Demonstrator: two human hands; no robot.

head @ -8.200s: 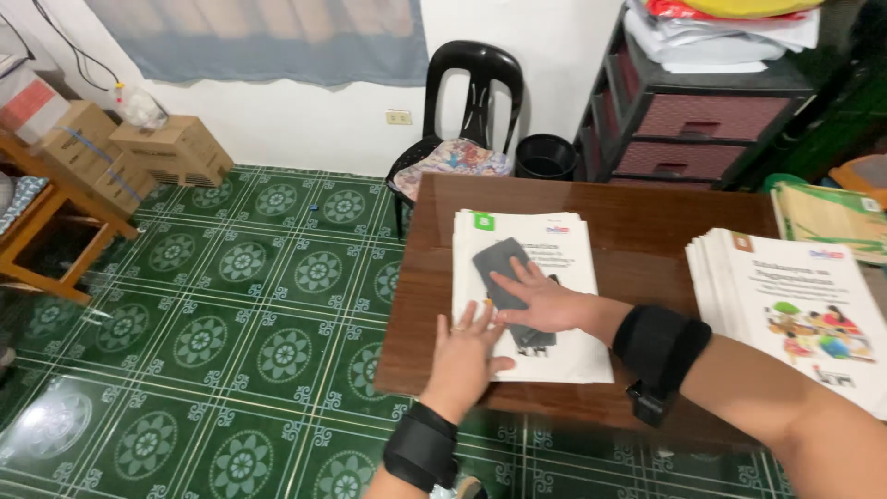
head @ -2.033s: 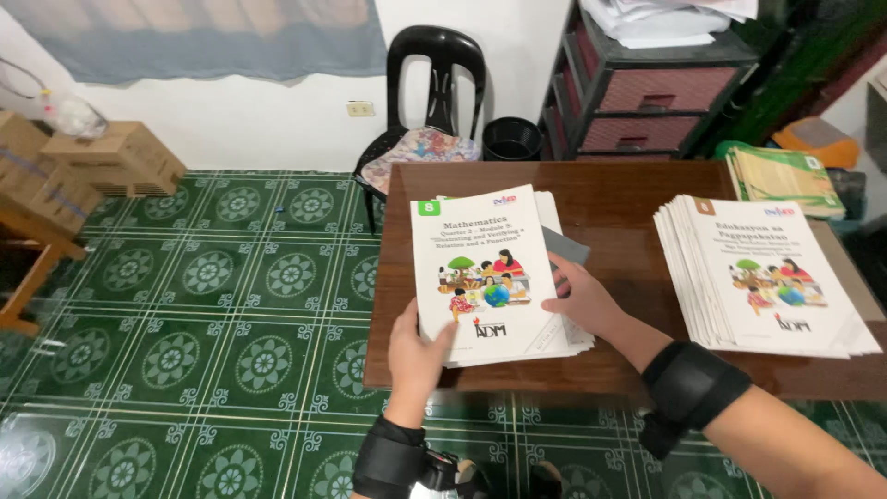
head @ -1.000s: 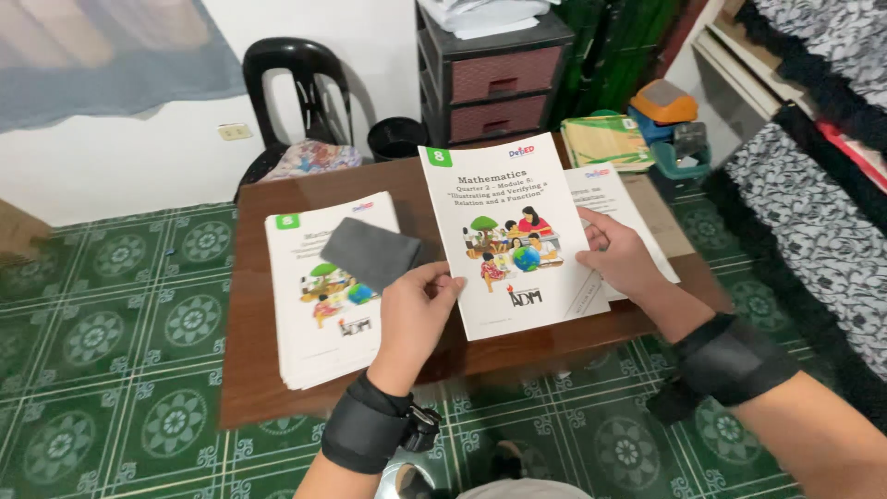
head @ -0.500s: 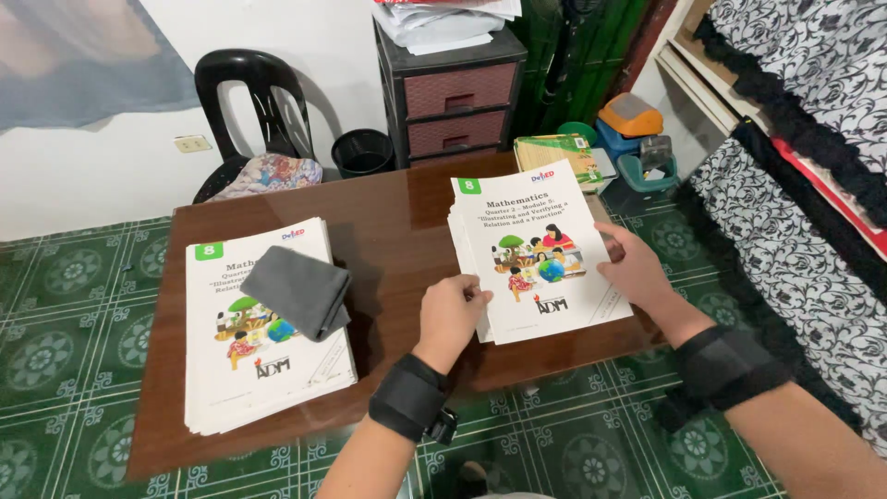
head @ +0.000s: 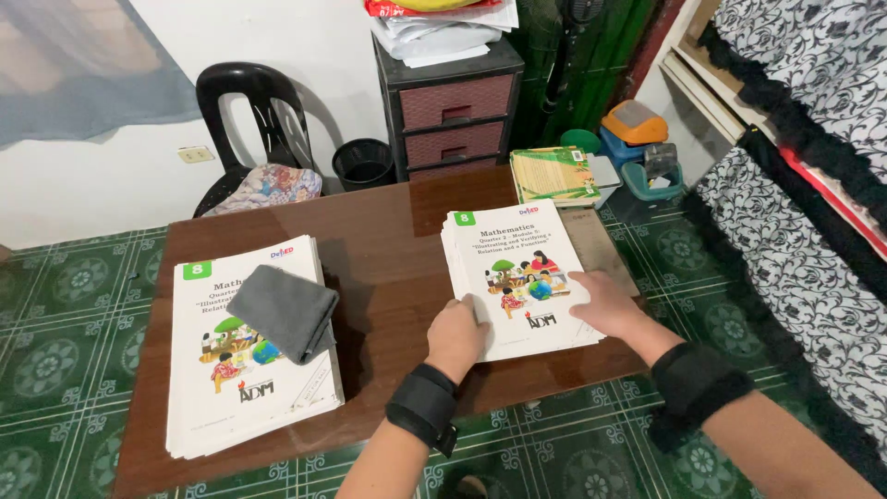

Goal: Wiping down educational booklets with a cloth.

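Fingers of both hands lie flat on the right booklet stack.

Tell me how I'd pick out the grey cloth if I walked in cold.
Find the brown wooden table in the middle of the green-tiled room, then the white booklet stack at its left end. The grey cloth lies folded on top of that stack; the other stack, under both hands, has nothing lying on it.

A folded grey cloth tops white booklets with green corner squares; the glossy wooden table is reddish-brown, the patterned floor tiles green.
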